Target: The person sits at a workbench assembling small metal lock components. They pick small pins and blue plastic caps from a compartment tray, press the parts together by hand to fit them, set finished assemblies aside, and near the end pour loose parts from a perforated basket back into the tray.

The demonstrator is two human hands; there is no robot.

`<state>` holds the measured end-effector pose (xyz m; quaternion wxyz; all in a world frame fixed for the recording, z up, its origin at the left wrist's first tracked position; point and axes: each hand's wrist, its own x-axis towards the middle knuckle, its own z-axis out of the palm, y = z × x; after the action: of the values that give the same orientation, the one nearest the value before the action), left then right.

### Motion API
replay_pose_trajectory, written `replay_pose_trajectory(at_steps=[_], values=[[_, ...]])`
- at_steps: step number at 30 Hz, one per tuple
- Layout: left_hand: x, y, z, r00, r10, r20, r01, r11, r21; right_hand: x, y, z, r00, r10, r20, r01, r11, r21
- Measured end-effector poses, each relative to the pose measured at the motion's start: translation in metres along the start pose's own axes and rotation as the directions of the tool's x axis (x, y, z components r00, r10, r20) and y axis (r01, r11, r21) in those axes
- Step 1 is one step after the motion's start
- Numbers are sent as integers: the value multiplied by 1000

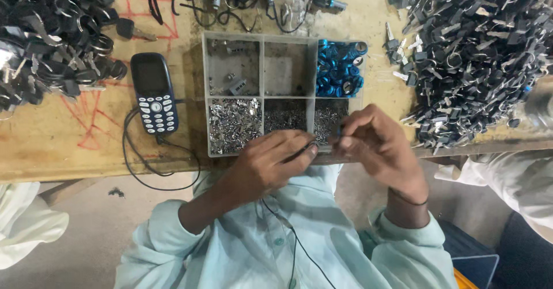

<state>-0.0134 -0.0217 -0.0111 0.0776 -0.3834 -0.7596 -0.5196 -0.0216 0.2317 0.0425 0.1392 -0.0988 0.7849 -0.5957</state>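
Evidently pinching a small dark part [311, 147] between the closed fingertips of the left hand [271, 163], just above the near rim of the grey divided tray [260, 35] on the wooden worktop [52, 145]. Bringing the right hand [377, 146] in close against it, fingertips drawn tightly together on the same piece or on something tiny going into it; cannot tell which, being mostly hidden by the fingers. Judging it as very light, rigid and smooth, probably metal with a plastic cover, so likely slipping or springing away unless pinched by its sides with the pads rather than the nails. Looking black and roughly ring-shaped, too small for more detail. Working directly over the near compartments holding small silver pieces [233, 125], with blue rings [339, 67] filling the far right compartment. Sitting between two heaps of black keys [484, 47], with a dark blue keypad phone [153, 93] lying left of the tray.
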Motion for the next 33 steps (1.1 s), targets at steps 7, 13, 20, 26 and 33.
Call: replay_pose_trajectory(at_steps=[7,13,20,26,33], values=[[3,-6,5,998,-42,-44,38,996,-78,-5,32,7,987,-74,-143,98,981,166],[0,-7,10,993,-97,-68,87,987,-135,8,38,-4,970,15,-242,3,997,73],[5,-3,4,995,-86,-41,84,995,-63,-4,23,-6,973,202,-111,-141,903,406],[11,4,-5,993,111,41,-115,987,113,-26,12,19,943,327,65,-328,873,362],[12,4,-9,989,125,78,-126,992,10,-14,32,15,913,242,327,-369,831,416]])
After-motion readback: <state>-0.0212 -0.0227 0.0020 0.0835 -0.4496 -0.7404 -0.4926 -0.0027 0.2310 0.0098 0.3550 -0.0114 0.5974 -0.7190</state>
